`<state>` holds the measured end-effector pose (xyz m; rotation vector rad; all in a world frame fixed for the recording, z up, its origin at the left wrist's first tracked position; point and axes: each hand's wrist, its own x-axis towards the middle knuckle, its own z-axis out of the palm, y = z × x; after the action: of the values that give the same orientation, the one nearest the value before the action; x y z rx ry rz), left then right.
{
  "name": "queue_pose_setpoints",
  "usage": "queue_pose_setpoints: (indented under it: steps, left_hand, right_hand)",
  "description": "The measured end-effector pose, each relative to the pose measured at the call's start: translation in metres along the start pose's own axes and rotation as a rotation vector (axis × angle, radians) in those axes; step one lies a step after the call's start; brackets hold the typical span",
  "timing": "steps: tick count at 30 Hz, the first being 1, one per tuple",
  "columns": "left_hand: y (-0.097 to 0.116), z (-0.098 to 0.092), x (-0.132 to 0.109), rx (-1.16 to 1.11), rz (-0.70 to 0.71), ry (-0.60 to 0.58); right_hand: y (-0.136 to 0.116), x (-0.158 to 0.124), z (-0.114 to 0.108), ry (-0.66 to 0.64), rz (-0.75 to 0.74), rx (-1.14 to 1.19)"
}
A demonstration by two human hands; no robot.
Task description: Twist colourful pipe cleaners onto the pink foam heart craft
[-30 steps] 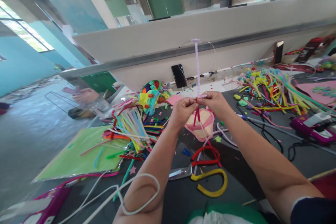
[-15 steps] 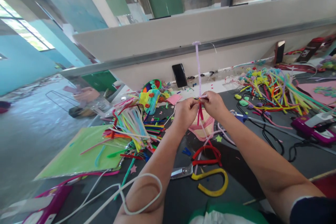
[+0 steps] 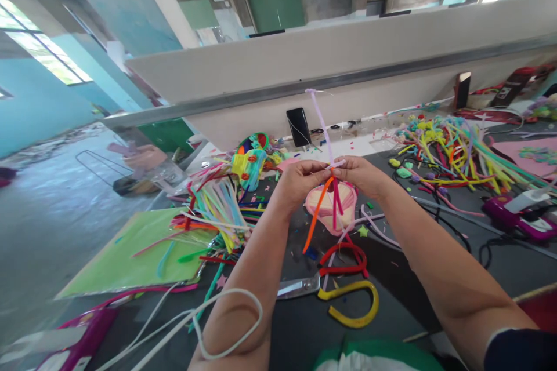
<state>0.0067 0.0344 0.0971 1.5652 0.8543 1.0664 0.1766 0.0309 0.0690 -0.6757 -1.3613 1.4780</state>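
Observation:
My left hand [image 3: 300, 182] and my right hand [image 3: 361, 175] meet above the table, fingertips pinched on a small cluster of pipe cleaners. A long lilac pipe cleaner [image 3: 322, 122] rises from the pinch, leaning left, with a short bent tip. An orange pipe cleaner [image 3: 317, 214] and a magenta pipe cleaner [image 3: 336, 206] hang below the fingers. The exact joint is partly hidden by my fingertips. Beneath my hands lies a pink and cream fuzzy piece [image 3: 319, 208]. Closer to me rest scissors [image 3: 300, 287] with one red and one yellow handle.
Bundled pipe cleaners [image 3: 217, 206] lie left by a green sheet [image 3: 134, 255]. A colourful pile [image 3: 461, 151] spreads at right. A black phone [image 3: 298, 127] leans on the partition [image 3: 261, 75]. Purple glue guns [image 3: 517, 214] sit at both sides. A white cable [image 3: 204, 319] loops near my left forearm.
The lilac stem has tipped left and its top is lower. An orange pipe cleaner now hangs beside the magenta one below my fingers. Both hands have lowered slightly.

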Motion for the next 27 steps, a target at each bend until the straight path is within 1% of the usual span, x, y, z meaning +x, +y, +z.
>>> queue_pose_setpoints:
  steps: [2,4,7,12,14,17,19,25,27]
  left_hand:
    - [-0.003,0.003,0.001,0.012,0.041,0.054]
    - [-0.004,0.003,0.001,0.034,0.068,0.079]
    - [-0.004,0.001,0.001,0.069,0.102,0.09]
    - [-0.006,0.002,0.002,0.091,0.14,0.098]
    - [-0.008,0.003,0.002,0.084,0.142,0.106]
    - [-0.011,0.004,0.003,0.054,0.121,0.107]
    - [-0.012,0.004,0.004,0.025,0.115,0.094]
    - [-0.011,0.004,0.004,-0.096,0.104,0.094]
    - [-0.011,0.003,0.004,-0.141,0.096,0.098]
  right_hand:
    - [0.001,0.001,0.001,0.026,0.012,0.015]
    - [0.002,0.001,0.002,0.035,0.021,0.021]
    - [0.003,0.0,0.005,0.03,0.015,0.018]
    - [0.007,0.0,0.005,0.102,0.004,0.028]
    - [0.009,0.001,0.003,0.084,0.013,0.007]
    - [0.01,0.002,0.0,0.022,0.01,-0.03]
    - [0.011,0.002,0.0,0.01,0.005,-0.022]
    - [0.012,0.004,0.007,0.052,-0.052,0.14]
    - [0.011,0.005,0.009,0.066,-0.074,0.155]
